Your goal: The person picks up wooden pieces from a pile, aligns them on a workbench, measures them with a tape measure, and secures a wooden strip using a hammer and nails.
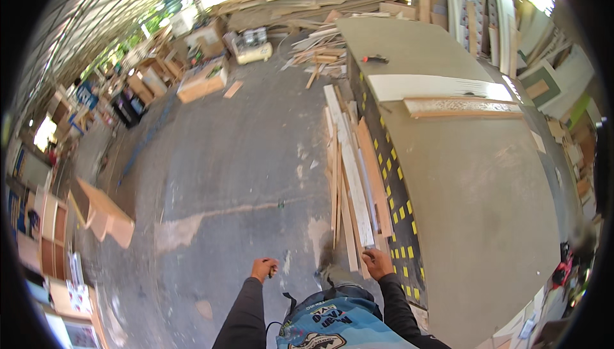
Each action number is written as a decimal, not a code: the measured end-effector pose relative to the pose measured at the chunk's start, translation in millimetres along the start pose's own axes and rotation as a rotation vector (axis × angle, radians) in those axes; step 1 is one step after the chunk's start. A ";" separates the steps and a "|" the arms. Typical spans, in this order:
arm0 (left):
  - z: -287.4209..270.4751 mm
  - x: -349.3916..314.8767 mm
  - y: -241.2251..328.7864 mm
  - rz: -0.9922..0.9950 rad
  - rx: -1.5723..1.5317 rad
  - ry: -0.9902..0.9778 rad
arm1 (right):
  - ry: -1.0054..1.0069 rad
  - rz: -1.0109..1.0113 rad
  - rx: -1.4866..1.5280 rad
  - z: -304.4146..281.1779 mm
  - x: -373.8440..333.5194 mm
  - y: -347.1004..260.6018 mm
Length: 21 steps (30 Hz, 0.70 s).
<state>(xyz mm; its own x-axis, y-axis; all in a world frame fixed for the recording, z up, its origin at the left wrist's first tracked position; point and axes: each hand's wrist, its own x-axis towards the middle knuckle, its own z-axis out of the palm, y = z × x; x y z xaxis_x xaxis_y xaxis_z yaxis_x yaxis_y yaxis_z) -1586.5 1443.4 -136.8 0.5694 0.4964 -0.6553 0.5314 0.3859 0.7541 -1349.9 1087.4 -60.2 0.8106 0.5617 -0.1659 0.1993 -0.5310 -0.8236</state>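
Note:
My left hand [265,268] is held over the grey floor, its fingers curled closed. A small dark bit shows at the fingers, too small to name. My right hand [378,264] is also closed, just by the near end of a long white board [350,163]. Whether it grips that board or only overlaps it in view, I cannot tell. The board lies lengthwise on a pile of narrow wood strips, with a reddish-brown plank [373,176] beside it.
On my right stands a large greenish-grey worktable [480,182], its dark side dotted with yellow squares. It bears a white panel [435,87], a wooden strip [460,108] and a red-and-black tool [375,59]. An angled wooden piece [102,214] stands at left; a compressor [252,46] and scrap wood [323,48] lie ahead.

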 end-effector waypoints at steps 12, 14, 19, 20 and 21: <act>53.3 309.6 228.0 0.202 0.216 0.029 | 0.409 0.030 0.255 -32.5 318.8 -69.0; 87.1 369.9 292.2 0.287 0.271 0.063 | 0.491 0.096 0.334 -45.8 373.7 -66.0; 175.0 531.2 467.8 0.608 0.468 -0.002 | 0.638 0.153 0.619 -76.7 549.9 -63.4; 209.5 553.0 509.3 0.643 0.527 -0.054 | 0.706 0.193 0.711 -86.1 586.5 -57.4; 243.1 570.7 549.1 0.681 0.587 -0.105 | 0.774 0.227 0.806 -95.1 622.7 -52.2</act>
<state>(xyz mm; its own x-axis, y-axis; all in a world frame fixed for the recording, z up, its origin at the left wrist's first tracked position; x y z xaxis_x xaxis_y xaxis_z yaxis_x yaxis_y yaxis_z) -817.2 1749.5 -107.4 0.9166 0.3878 -0.0973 0.2763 -0.4384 0.8552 -803.1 1404.5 -69.0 0.9606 -0.1858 -0.2065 -0.1802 0.1491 -0.9723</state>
